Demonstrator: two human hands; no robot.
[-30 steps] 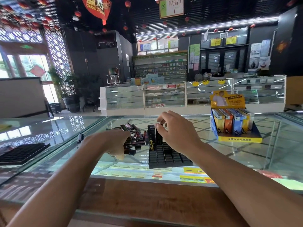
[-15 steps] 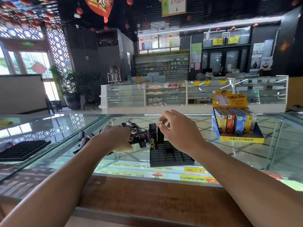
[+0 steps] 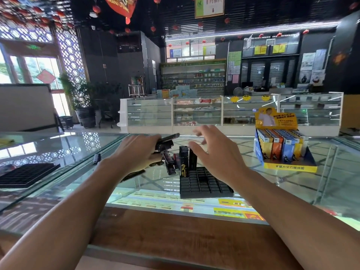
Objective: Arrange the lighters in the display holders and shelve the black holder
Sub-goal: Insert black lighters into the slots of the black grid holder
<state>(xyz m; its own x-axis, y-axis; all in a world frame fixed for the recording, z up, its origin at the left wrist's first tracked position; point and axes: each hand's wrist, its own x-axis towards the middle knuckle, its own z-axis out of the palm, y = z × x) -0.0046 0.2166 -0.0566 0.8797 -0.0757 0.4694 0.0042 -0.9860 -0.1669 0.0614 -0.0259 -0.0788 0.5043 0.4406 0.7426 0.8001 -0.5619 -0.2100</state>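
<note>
A black gridded holder (image 3: 206,185) lies on the glass counter (image 3: 292,184) in front of me, with a few black lighters (image 3: 184,162) standing in its far left slots. My left hand (image 3: 140,151) grips a bunch of dark lighters (image 3: 167,142) just left of the holder. More loose lighters (image 3: 170,162) lie on the glass under that hand. Above the holder's far edge my right hand (image 3: 216,152) hovers with fingers spread, holding nothing. A yellow display box (image 3: 280,147) full of coloured lighters stands at the right.
A second black gridded tray (image 3: 25,175) lies on the counter at the far left. One lone dark lighter (image 3: 96,158) rests on the glass left of my left wrist. A wooden ledge (image 3: 175,236) runs along the near edge. Glass showcases stand across the shop.
My right hand has let go of the lighter it was seating in the holder and spread its fingers. My left hand lifted its bunch of lighters slightly.
</note>
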